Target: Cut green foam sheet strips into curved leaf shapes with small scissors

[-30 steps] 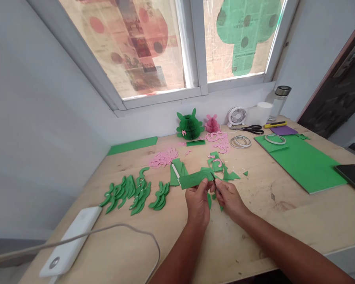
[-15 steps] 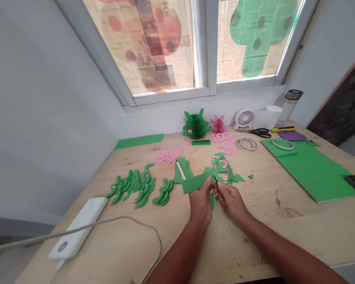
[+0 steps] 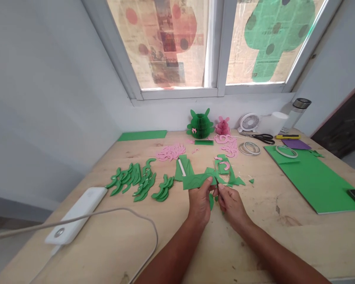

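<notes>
here's the green strip (image 3: 195,181), held just above the worktop (image 3: 227,252): the left hand's (image 3: 199,203) fingers pinch its right end, thumb on top, likely steadying it for the dark tool (image 3: 217,182) gripped in the right hand's (image 3: 231,203) curled fingers. flat, oblong, faint curved lines across it! leftward, green curved pieces (image 3: 146,183) sit heaped, probably to stay sorted from the pink cutouts (image 3: 170,152).

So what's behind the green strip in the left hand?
Beyond the green strip, a white pen lies on green paper, with green scraps farther right. What the strip and left hand cover directly behind them can't be seen.
</notes>
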Demonstrator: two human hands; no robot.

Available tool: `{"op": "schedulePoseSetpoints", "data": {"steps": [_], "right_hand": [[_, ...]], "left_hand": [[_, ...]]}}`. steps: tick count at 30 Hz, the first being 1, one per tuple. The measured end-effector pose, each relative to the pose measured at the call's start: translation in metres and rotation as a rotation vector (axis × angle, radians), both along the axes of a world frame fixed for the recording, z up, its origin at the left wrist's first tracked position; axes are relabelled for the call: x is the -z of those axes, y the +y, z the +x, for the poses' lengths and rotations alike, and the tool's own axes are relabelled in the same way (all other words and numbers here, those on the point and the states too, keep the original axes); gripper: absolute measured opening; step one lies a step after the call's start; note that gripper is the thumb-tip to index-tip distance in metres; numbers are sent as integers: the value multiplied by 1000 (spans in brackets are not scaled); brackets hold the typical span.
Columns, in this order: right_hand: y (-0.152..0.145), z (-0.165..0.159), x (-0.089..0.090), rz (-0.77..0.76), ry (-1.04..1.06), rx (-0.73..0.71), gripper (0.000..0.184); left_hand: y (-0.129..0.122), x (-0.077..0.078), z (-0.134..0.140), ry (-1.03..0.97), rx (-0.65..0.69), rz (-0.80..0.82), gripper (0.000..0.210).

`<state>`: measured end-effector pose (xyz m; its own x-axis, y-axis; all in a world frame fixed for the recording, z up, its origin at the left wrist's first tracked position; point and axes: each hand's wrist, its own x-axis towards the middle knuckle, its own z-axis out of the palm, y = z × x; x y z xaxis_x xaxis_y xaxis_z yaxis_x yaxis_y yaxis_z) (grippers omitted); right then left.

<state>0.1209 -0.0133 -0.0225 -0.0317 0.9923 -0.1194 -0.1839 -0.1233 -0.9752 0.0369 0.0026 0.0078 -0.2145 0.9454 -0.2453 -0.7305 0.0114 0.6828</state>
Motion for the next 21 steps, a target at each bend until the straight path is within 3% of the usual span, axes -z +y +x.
{"op": "schedulePoseSetpoints", "data": {"steps": [21], "right_hand": [[0, 0, -1, -38, -7, -13, 45]], "left_hand": [[3, 1, -6, 93, 18, 16, 19]]}}
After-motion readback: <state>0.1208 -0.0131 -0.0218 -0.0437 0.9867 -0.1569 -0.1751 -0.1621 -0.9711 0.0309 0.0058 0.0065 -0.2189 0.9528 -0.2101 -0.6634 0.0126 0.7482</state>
